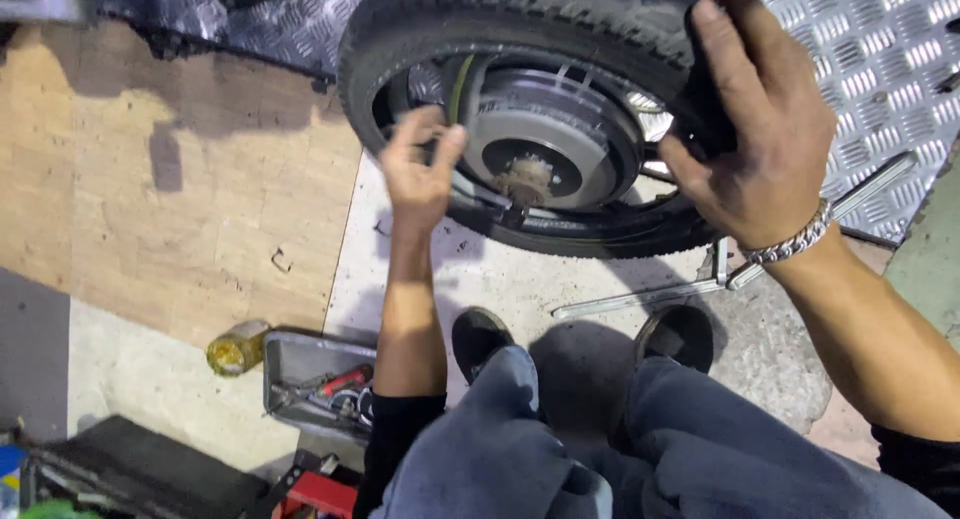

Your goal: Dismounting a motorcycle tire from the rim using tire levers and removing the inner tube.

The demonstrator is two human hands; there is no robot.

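A black wheel with a tyre (520, 19) and a grey metal hub (545, 144) stands tilted in front of me. My left hand (420, 169) reaches in at the left side of the rim, its fingers pinched on a thin part by the hub; what it grips is hidden. My right hand (760, 129), with a metal bracelet (795, 241) on the wrist, clasps the tyre and rim on the right side. My knees in grey trousers (560, 439) and two black shoes (478, 339) are below the wheel.
A grey tray of tools (315, 384) lies at lower left, with a yellowish glass jar (236, 349) beside it. A long metal bar (650, 297) rests on the concrete under the wheel. Checker-plate metal (880, 49) covers the upper right. A black case (140, 474) sits at bottom left.
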